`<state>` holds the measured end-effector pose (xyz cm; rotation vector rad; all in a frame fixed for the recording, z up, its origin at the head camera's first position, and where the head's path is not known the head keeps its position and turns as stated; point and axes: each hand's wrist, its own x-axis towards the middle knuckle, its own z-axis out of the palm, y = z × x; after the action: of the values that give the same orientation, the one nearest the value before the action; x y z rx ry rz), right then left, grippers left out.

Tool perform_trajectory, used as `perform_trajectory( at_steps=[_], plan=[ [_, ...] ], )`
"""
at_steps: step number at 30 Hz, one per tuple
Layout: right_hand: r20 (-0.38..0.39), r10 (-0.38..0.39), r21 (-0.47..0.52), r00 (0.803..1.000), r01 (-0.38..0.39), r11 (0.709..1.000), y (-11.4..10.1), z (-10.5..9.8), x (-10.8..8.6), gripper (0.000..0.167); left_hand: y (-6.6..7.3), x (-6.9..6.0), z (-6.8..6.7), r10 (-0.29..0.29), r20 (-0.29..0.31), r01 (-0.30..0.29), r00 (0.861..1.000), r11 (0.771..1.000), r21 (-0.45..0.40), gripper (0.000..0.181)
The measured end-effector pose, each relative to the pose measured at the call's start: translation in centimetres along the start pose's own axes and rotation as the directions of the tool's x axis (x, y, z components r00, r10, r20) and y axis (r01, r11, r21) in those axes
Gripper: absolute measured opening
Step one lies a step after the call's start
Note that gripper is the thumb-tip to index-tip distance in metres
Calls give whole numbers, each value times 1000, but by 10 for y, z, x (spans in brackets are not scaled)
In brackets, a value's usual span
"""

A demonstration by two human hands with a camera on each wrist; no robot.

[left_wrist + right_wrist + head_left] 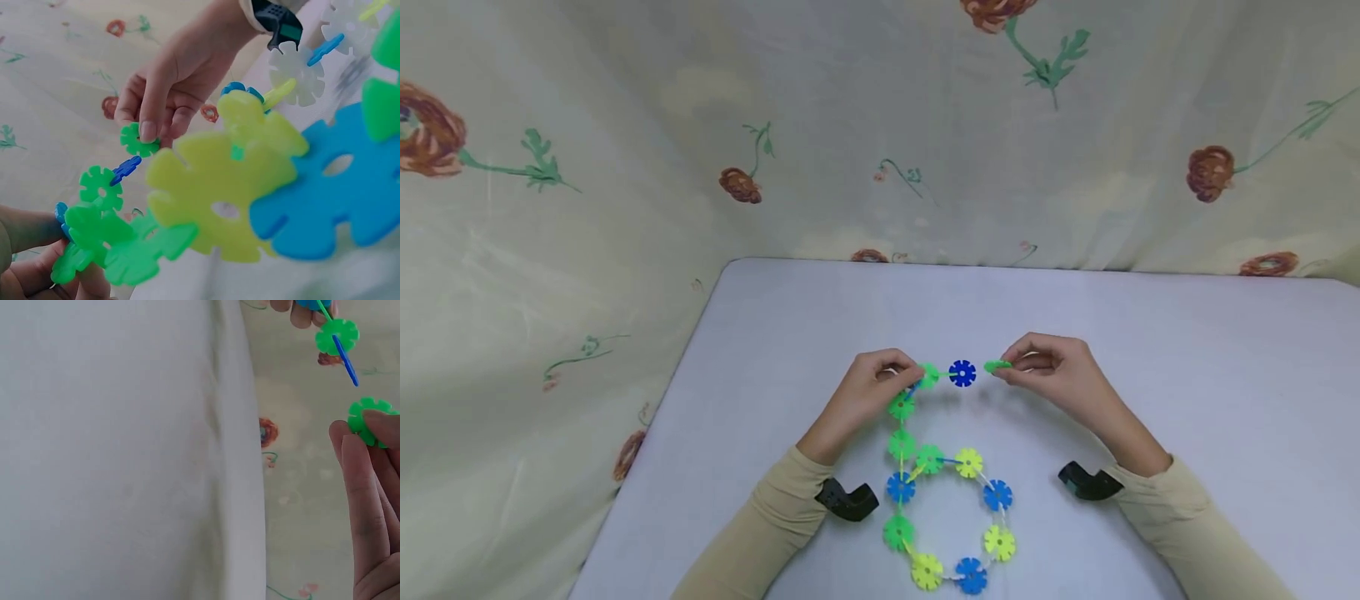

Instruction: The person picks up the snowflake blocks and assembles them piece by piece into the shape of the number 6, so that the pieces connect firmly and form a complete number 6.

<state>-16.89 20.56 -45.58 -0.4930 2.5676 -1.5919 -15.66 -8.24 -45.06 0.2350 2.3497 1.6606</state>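
My left hand [880, 387] pinches a blue notched disc near the top end of a chain of interlocking plastic discs. Beyond its fingertips the chain goes on through a green disc [929, 376] to a dark blue disc [962, 373] at the free end. Between thumb and fingers my right hand [1052, 367] holds a loose green disc [997, 366], a small gap away from the dark blue one. In the right wrist view that green disc [369, 422] shows its notched rim, partly covered by the thumb.
Below the hands, the chain closes into a ring with yellow [927, 572], blue [972, 576] and green discs on a white table [760, 317]. A black wrist device [847, 500] sits at the left cuff, another [1088, 482] at the right. A flowered cloth [820, 125] hangs behind.
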Motion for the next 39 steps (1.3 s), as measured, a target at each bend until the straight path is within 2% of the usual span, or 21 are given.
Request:
perform_trajectory(
  at_steps=[6, 15, 24, 32, 39],
  plan=[
    [-61, -73, -33, 995, 71, 997, 3, 11, -4, 7, -1, 0, 0, -17, -5, 17, 1000, 1000, -14, 18],
    [-128, -137, -35, 982, 134, 990, 9, 20, -7, 12, 2, -1, -1, -14, 13, 15, 1000, 999, -37, 19],
    [-116, -196, 2, 974, 198, 980, 7, 21, -7, 16, 1, -2, -2, -8, 20, 9, 1000, 999, -39, 20],
    [-120, -279, -23, 953, 278, 960, 5, 23, -7, 18, 1, -1, 0, -2, 5, 2, 1000, 1000, -22, 19],
    [-136, -328, -27, 935, 328, 944, 5, 28, -9, 22, 2, -2, 0, 34, -16, -34, 999, 999, -17, 22]
  ],
)
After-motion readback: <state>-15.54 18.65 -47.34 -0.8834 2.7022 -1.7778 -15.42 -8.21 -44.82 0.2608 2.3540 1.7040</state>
